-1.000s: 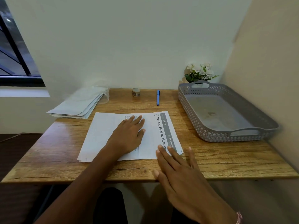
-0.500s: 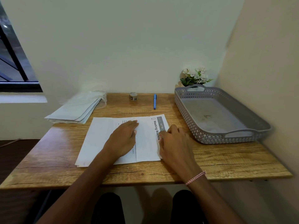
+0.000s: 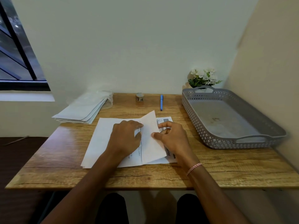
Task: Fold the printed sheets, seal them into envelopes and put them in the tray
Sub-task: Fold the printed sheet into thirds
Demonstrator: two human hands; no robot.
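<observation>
Wooden desk (image 3: 210,168): right hand (image 3: 174,137) pinches sheet (image 3: 151,139) flap beside left hand (image 3: 125,136).

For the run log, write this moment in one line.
step: folding sheet | left hand: presses sheet | right hand: pinches lifted flap | envelopes: stacked | tray: no envelopes

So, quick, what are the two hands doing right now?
Left hand: open, pressing down on the top sheet.
Right hand: closed, pinching that sheet's lifted right flap.
</observation>
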